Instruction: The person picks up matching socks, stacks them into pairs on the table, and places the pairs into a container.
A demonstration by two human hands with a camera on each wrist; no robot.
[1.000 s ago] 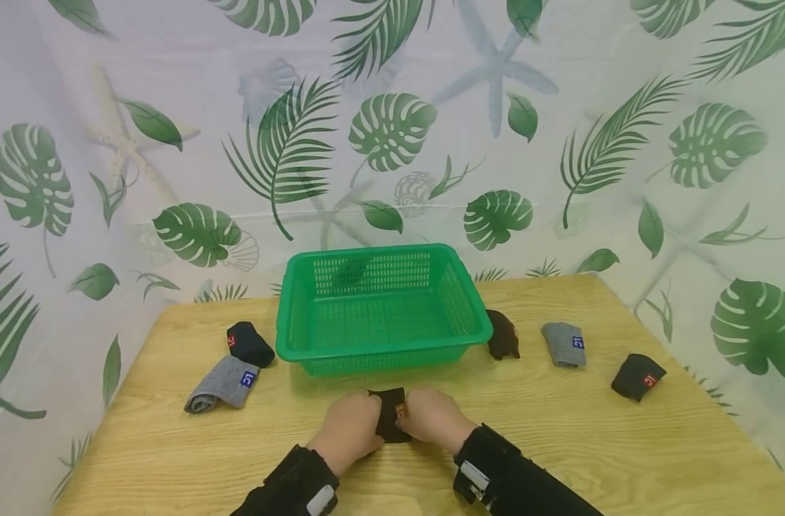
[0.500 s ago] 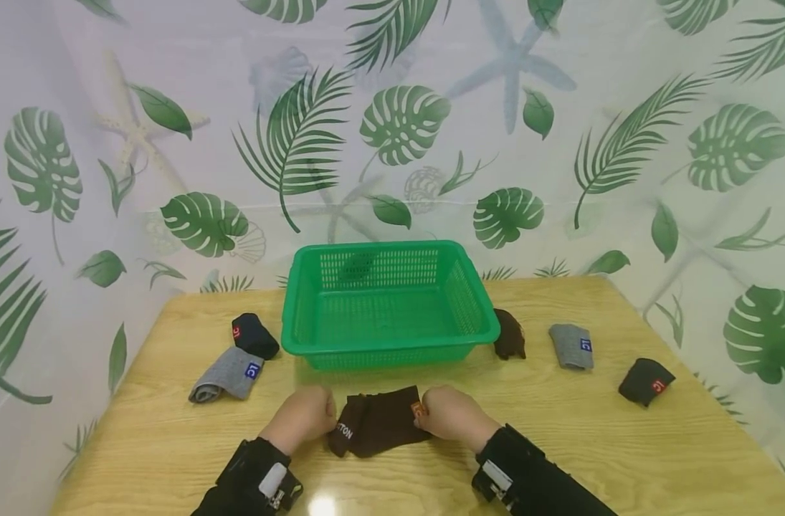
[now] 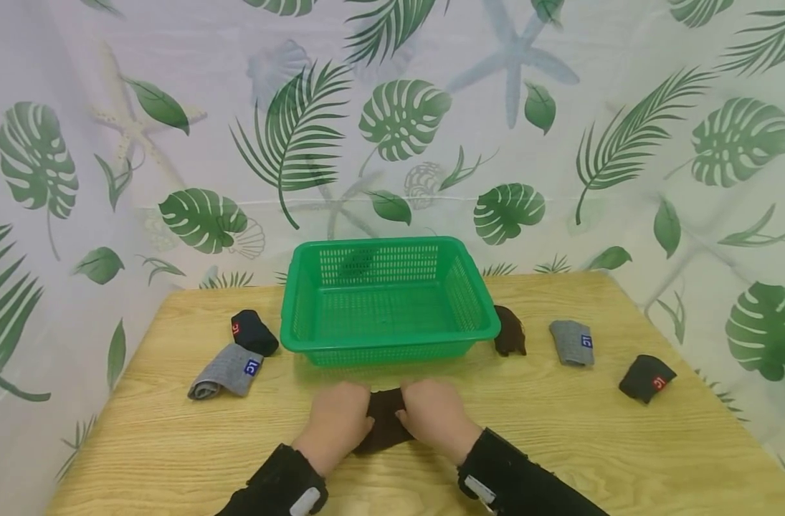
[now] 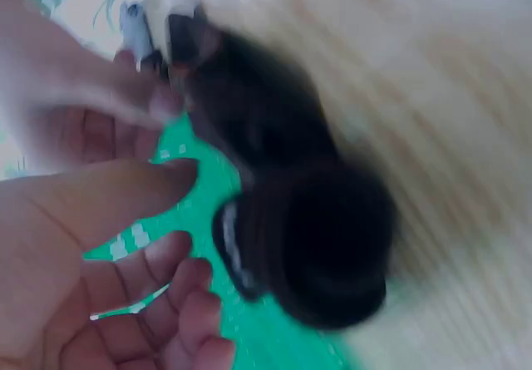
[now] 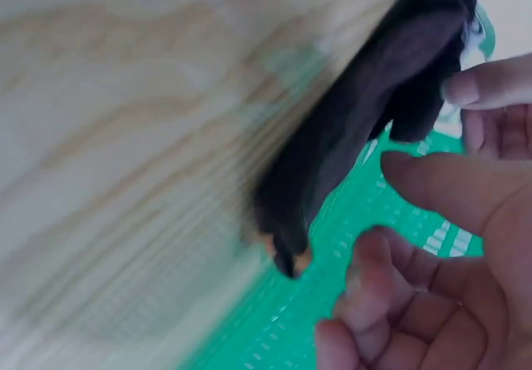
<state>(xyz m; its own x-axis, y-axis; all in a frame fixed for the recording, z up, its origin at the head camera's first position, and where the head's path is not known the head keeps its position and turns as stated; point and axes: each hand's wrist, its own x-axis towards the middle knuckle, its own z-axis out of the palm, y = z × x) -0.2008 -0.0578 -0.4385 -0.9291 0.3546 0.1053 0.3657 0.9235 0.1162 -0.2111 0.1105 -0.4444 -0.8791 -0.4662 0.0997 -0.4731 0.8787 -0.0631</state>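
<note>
A dark brown sock (image 3: pixel 384 423) lies on the table in front of the basket, partly covered by both hands in the head view. My left hand (image 3: pixel 339 419) is over its left part. In the left wrist view the sock's near end (image 4: pixel 332 245) is doubled over in a thick roll, and the thumb and loosely bent fingers stand beside it with a gap. My right hand (image 3: pixel 439 417) is at its right part. The right wrist view shows the thumb and bent fingers apart from the sock (image 5: pixel 349 129), whose orange-marked end points down.
A green plastic basket (image 3: pixel 392 342) stands behind the hands. Left of it lie a folded black sock (image 3: pixel 253 333) and a rolled grey sock (image 3: pixel 227 371). To its right are a brown sock (image 3: pixel 510 331), a grey sock (image 3: pixel 571 342) and a black sock (image 3: pixel 646 378).
The hands spread apart with the sock stretched between them, its left end folded over with white lettering showing. Since then my left hand has moved right, close to the right hand.
</note>
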